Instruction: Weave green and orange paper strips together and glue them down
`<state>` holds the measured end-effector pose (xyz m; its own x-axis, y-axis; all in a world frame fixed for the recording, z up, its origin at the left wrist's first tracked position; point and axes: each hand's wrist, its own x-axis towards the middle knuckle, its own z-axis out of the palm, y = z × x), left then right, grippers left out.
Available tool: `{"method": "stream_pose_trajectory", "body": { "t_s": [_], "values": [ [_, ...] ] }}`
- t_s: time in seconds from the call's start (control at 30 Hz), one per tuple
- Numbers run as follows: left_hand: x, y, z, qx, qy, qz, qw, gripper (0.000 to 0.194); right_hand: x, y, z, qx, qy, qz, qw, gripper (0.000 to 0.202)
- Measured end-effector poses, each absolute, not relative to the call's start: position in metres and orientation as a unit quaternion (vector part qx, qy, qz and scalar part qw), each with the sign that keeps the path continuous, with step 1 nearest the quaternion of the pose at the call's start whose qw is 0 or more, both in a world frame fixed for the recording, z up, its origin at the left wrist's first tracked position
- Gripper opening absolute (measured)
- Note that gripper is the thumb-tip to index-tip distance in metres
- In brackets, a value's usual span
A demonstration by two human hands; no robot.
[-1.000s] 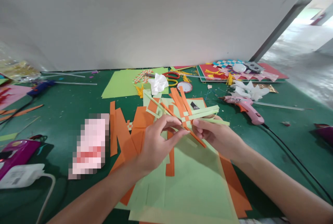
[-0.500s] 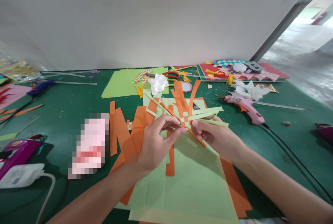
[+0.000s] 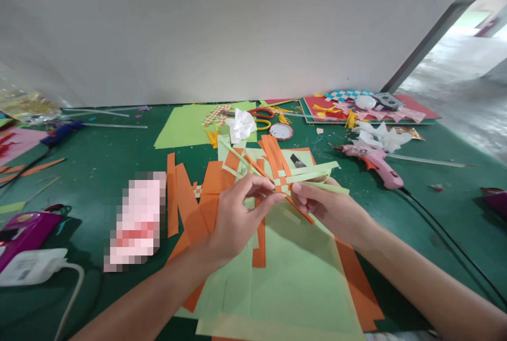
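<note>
A small weave of orange and pale green paper strips [image 3: 280, 181] is held up between my two hands, its crossings forming a little checked patch. My left hand [image 3: 246, 209] pinches its left and lower edge between thumb and fingers. On the other side, my right hand [image 3: 330, 201] grips the right edge, thumb in front and fingers mostly hidden behind. Orange strip ends stand up at the top, and pale green ends stick out to the right. Below lie pale green paper sheets [image 3: 301, 277] over orange paper [image 3: 358, 288].
Loose orange strips [image 3: 190, 198] lie left of my hands. A pink glue gun [image 3: 374, 164] with a black cord rests at right. Behind are crumpled white tissue [image 3: 241, 125], scissors [image 3: 261, 114] and a round white-faced disc [image 3: 281, 131]. A white plug [image 3: 34, 267] sits at left.
The orange strip that curved out to the upper right now lies alongside the other upright orange strips, and their tops sit lower. Both hands keep nearly the same place and hold.
</note>
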<state>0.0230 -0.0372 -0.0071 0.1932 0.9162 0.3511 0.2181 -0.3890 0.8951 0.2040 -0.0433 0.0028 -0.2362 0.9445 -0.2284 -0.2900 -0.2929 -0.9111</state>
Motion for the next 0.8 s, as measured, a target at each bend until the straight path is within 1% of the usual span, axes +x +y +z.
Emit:
{"method": "stream_pose_trajectory", "body": {
  "t_s": [0.2,0.4,0.63,0.8],
  "values": [
    [0.0229,-0.0363,-0.0059,0.668,0.418,0.485,0.378,0.016,0.205,-0.0442,0.0028,-0.43,-0.394,0.672,0.456,0.023],
    [0.0218,-0.0317,-0.0032,0.645,0.426,0.418,0.478,0.021,0.2026,-0.0444,0.0025,-0.425,-0.431,0.642,0.471,0.02],
    [0.0224,-0.0326,0.0001,0.694,0.422,0.383,0.441,0.024,0.2023,-0.0444,0.0018,-0.453,-0.459,0.604,0.469,0.024],
    [0.0205,-0.0331,0.0005,0.711,0.419,0.375,0.422,0.021,0.204,-0.0436,0.0024,-0.472,-0.478,0.571,0.472,0.028]
  ]
}}
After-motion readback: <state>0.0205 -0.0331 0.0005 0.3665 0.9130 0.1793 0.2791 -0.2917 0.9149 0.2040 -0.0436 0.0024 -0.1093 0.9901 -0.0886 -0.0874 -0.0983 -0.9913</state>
